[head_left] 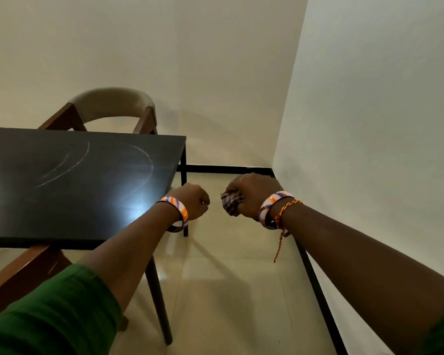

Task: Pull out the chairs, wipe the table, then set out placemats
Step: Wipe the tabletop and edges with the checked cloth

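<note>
A black table [69, 180] fills the left half of the view, with curved wipe streaks on its glossy top. My right hand [251, 193] is shut on a bunched checked cloth [231, 203], held in the air to the right of the table's corner. My left hand [192, 201] is a closed fist just off the table's right edge, with nothing visible in it. A chair with a beige backrest [113, 103] and brown wooden frame stands at the table's far side. Another brown wooden chair [23, 272] sits partly under the near edge.
Cream walls meet in a corner ahead on the right, with a black skirting line [228, 169] along the tiled floor [228, 290]. A dark table leg [159, 301] stands near my left arm.
</note>
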Demonstrator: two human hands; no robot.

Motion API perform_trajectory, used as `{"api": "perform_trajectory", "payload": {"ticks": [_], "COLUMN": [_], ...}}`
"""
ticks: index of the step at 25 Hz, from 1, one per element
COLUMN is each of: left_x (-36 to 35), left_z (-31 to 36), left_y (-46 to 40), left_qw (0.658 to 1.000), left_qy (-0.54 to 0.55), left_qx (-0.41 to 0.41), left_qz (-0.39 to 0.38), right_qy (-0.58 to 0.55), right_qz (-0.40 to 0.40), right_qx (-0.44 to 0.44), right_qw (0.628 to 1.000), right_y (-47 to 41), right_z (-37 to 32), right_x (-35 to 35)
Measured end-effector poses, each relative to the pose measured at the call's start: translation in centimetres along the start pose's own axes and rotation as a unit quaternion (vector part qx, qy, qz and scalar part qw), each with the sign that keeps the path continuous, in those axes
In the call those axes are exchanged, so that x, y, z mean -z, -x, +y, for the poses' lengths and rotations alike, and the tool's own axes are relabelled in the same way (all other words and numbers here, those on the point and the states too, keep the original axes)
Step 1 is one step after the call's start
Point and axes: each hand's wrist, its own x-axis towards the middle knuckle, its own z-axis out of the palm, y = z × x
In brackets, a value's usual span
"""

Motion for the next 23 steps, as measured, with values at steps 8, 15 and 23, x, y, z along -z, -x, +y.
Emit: {"api": "perform_trajectory", "payload": {"ticks": [8, 15, 23], "left_x": [-2.4, -6.7, -10.0], "left_z": [-6.6, -19.4, -21.5], "left_y": [-3.6, -3.2, -1.9], "left_qw": [0.958, 0.770, 0.761], "left_qy": [0.108, 0.093, 0.027], "left_qx": [0.259, 0.598, 0.610], "left_qz": [0.066, 0.201, 0.218], "right_qy": [-0.037, -0.076, -0.099], "right_qz": [-0.051, -0.101, -0.153], "right_qx": [0.129, 0.300, 0.479], "right_qw": [0.990, 0.946, 0.859], "right_y": [-10.7, -24.2, -29.2], "right_z": [4.4, -2.3, -12.2], "right_x": [-3.9, -10.2, -18.3]}}
